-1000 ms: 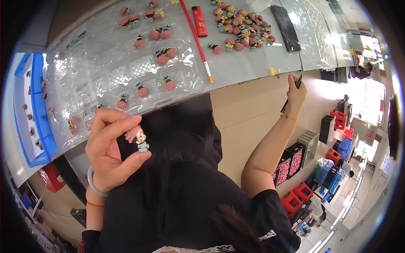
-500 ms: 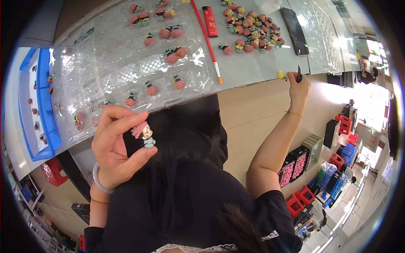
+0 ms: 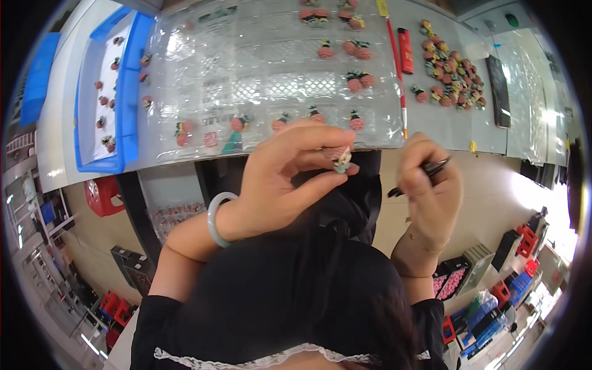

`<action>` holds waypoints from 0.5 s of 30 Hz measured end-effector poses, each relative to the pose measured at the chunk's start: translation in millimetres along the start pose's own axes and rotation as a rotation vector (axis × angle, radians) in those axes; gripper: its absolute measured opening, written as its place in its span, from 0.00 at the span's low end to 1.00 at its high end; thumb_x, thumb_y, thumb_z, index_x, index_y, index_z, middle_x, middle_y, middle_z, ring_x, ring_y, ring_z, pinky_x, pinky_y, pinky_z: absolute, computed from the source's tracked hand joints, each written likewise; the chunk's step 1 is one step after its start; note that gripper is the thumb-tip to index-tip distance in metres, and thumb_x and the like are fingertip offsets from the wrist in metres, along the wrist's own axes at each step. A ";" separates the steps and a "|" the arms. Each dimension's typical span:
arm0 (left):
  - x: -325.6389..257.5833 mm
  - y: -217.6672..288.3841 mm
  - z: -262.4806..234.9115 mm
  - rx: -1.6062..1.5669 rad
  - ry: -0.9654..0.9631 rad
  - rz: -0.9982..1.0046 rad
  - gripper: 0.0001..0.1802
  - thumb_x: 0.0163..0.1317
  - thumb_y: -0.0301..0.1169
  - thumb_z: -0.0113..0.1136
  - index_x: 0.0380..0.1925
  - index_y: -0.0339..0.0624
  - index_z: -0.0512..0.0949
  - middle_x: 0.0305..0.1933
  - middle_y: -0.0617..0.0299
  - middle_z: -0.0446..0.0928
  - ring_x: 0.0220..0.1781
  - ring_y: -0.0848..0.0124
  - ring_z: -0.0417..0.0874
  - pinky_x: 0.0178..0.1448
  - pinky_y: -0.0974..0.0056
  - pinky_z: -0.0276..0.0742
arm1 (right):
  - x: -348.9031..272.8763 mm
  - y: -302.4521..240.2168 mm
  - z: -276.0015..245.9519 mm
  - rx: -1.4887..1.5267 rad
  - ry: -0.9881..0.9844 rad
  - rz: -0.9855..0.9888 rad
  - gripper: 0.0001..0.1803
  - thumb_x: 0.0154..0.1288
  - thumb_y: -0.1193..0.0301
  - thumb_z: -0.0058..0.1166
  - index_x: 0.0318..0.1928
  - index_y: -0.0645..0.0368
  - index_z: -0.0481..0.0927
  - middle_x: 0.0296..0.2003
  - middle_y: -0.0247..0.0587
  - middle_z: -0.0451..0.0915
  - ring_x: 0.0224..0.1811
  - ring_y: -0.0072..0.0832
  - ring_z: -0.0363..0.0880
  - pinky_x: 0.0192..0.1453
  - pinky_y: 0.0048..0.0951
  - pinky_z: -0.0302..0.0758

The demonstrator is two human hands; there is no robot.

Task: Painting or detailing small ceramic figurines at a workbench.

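My left hand (image 3: 277, 179), with a pale bangle at its wrist, pinches a small figurine (image 3: 341, 161) between thumb and fingertips. The figurine has a pink bumpy top, a pale face and a grey-blue lower part. Off to its right, my right hand (image 3: 431, 185) is closed around a slim black pointed tool (image 3: 436, 166), whose dark tip sticks out toward the left hand. The two hands are apart, in front of the table edge. Beyond the left hand lies a clear plastic tray (image 3: 259, 58) with several similar figurines in its pockets.
A heap of figurines (image 3: 453, 74) lies at the far right, beside a phone (image 3: 498, 92). A red-handled brush (image 3: 399, 80) and a red tube (image 3: 405, 50) separate it from the tray. At left stands a blue bin (image 3: 131, 92). A yellow bit (image 3: 473, 146) sits at the table edge.
My right hand has come back from the table edge toward my body with the black tool. My left hand has moved right with the figurine, closer to the right hand. The view has shifted.
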State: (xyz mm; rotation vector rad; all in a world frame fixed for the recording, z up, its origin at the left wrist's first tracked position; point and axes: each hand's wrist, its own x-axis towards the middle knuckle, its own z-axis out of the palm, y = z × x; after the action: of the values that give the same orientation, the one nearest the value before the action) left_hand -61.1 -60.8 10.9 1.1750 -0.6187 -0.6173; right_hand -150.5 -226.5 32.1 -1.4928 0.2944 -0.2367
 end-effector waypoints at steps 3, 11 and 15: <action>-3.5 0.0 -1.5 -0.014 0.017 0.018 0.23 0.45 0.11 0.54 0.44 0.33 0.66 0.43 0.55 0.67 0.43 0.68 0.74 0.48 0.64 0.74 | 0.9 0.2 22.3 -0.031 -0.089 0.060 0.15 0.55 0.63 0.53 0.27 0.62 0.67 0.25 0.31 0.63 0.25 0.16 0.60 0.29 0.13 0.55; -5.2 3.1 -7.1 -0.053 0.007 0.041 0.24 0.44 0.12 0.57 0.44 0.35 0.66 0.42 0.56 0.68 0.44 0.71 0.73 0.48 0.70 0.69 | 8.0 9.5 39.4 -0.146 -0.052 -0.065 0.08 0.56 0.73 0.51 0.28 0.63 0.67 0.27 0.31 0.64 0.28 0.16 0.61 0.33 0.15 0.59; -6.0 1.9 -6.3 -0.073 0.045 0.018 0.24 0.46 0.13 0.56 0.45 0.34 0.65 0.41 0.57 0.69 0.45 0.71 0.73 0.50 0.69 0.70 | 9.9 12.3 43.0 -0.221 0.007 -0.135 0.04 0.51 0.79 0.53 0.26 0.63 0.70 0.25 0.35 0.69 0.25 0.23 0.64 0.37 0.22 0.64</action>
State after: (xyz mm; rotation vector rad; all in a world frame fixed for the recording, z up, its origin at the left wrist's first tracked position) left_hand -60.4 -52.0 10.3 1.1108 -0.5641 -0.5921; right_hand -127.1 -188.6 21.7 -1.7332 0.2307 -0.3261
